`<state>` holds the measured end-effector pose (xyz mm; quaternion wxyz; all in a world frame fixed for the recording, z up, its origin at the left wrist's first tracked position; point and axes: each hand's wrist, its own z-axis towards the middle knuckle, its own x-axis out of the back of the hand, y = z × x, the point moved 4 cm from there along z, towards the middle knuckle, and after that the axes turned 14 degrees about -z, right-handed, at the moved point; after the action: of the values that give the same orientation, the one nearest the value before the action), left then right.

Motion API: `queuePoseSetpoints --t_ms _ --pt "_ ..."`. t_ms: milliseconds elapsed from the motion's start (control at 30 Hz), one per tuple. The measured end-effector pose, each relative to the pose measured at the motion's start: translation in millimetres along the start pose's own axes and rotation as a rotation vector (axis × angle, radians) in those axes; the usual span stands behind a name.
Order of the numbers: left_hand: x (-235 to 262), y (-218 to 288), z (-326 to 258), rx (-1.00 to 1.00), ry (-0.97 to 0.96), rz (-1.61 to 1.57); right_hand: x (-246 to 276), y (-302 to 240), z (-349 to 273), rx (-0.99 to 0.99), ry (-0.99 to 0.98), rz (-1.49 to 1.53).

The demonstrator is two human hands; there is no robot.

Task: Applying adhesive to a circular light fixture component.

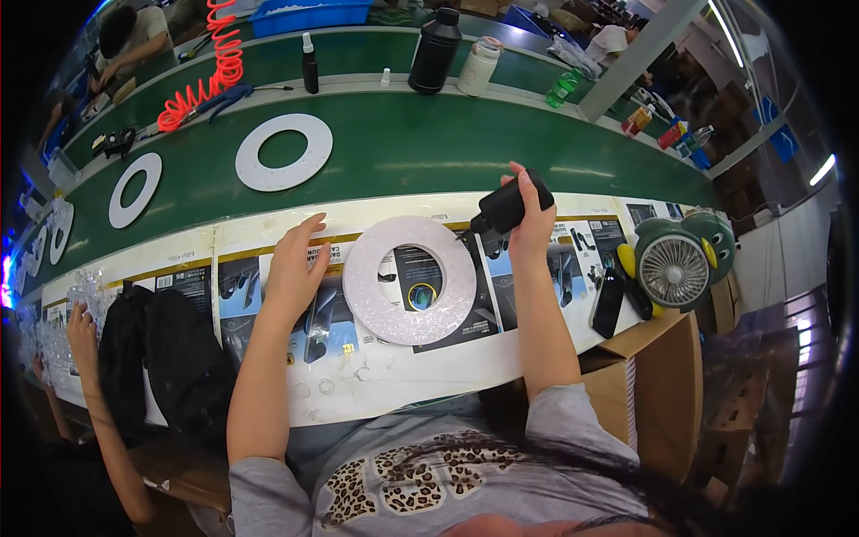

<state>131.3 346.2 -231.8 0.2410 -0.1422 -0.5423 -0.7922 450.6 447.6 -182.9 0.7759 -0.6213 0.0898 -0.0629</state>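
Observation:
A flat white ring with a speckled, glossy face lies on the printed sheet in front of me. My right hand grips a black squeeze bottle, tilted so its narrow nozzle points down at the ring's upper right edge. Whether the tip touches the ring, I cannot tell. My left hand rests just left of the ring, fingers apart, with nothing in it.
White rings lie on the green belt beyond. Bottles, including a large black one, line the far ledge. A small fan and a phone sit right. A co-worker's hand and black cloth are left.

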Motion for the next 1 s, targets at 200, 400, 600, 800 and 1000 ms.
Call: queuePoseSetpoints --t_ms 200,400,600,800,1000 --pt "-0.9 9.5 -0.6 -0.028 -0.017 0.024 18.3 8.0 -2.3 0.049 0.027 -0.113" --pt "-34.5 76.4 -19.2 -0.376 -0.367 0.055 29.5 17.1 -0.2 -0.161 0.098 0.153" --pt "-66.4 84.5 -41.7 -0.338 -0.686 0.131 29.7 47.0 4.4 -0.529 0.025 0.589" --pt "-52.6 71.1 -35.9 -0.255 -0.661 0.135 26.2 55.3 0.1 -0.623 -0.09 0.665" --pt "-18.1 46.7 -16.6 -0.151 -0.479 0.288 19.3 53.1 -8.4 -0.525 -0.161 0.439"
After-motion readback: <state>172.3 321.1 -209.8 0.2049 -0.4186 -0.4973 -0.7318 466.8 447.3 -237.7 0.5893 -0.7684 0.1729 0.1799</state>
